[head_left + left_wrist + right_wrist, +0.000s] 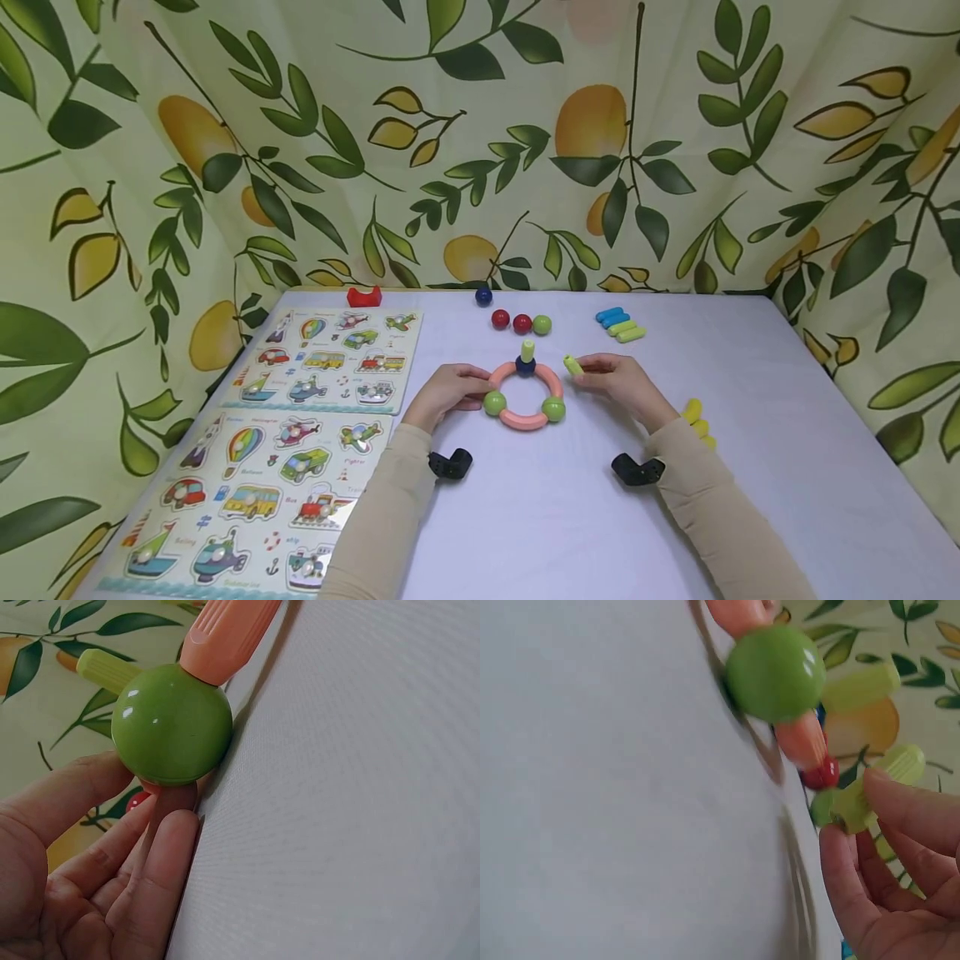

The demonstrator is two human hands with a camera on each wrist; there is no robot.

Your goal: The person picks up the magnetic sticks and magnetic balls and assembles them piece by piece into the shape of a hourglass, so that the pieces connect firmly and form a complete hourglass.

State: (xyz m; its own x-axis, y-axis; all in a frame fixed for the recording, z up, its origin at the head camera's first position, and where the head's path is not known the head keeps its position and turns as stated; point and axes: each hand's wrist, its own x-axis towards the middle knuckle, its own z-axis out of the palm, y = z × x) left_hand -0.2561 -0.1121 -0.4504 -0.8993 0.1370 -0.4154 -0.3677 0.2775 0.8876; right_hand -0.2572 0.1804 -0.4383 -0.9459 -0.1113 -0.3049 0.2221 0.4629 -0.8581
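Pinching a light green rod (572, 365) between its fingers, the right hand (617, 385) holds it just off two o'clock of the salmon ring (523, 422) on the pale surface (540, 517), while the left hand (450, 392) grips that ring near nine o'clock, beside a green ball (495, 403).

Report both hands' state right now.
Left hand: holding the ring beside its left green ball.
Right hand: pinching a light-green stick between thumb and fingers.
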